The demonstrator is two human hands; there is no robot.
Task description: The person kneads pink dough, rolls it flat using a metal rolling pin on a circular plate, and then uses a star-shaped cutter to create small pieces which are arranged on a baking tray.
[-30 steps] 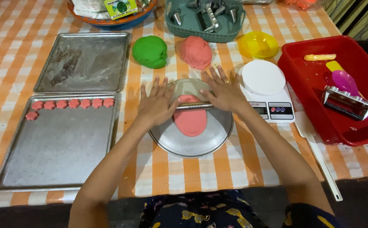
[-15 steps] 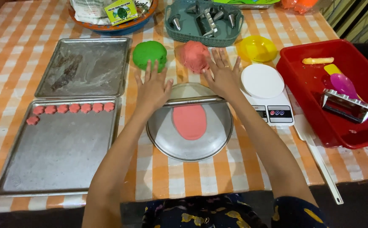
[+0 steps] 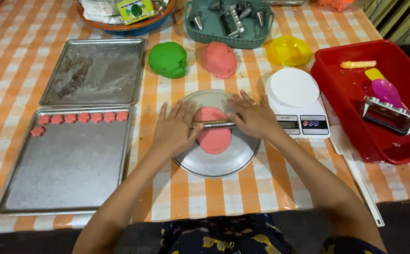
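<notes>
A flattened oval of pink dough (image 3: 213,136) lies on a round metal plate (image 3: 242,157) in the middle of the table. Across it lies a thin metal rolling pin (image 3: 213,124). My left hand (image 3: 174,129) presses flat on the pin's left end, fingers spread. On the pin's right end rests my right hand (image 3: 253,116), also flat with fingers apart. Both palms lie on top of the pin rather than curled around it.
Two metal trays sit at left; the near tray (image 3: 68,174) holds a row of small pink flower shapes (image 3: 83,117). Green dough (image 3: 168,59) and pink dough (image 3: 219,59) balls lie behind the plate. A white kitchen scale (image 3: 296,101), yellow bowl (image 3: 289,50) and red tub (image 3: 355,113) are at right.
Both hands rolled the pin away to the plate's far edge, then drew it back toward me onto the dough's upper part. The dough looks longer than a second ago.
</notes>
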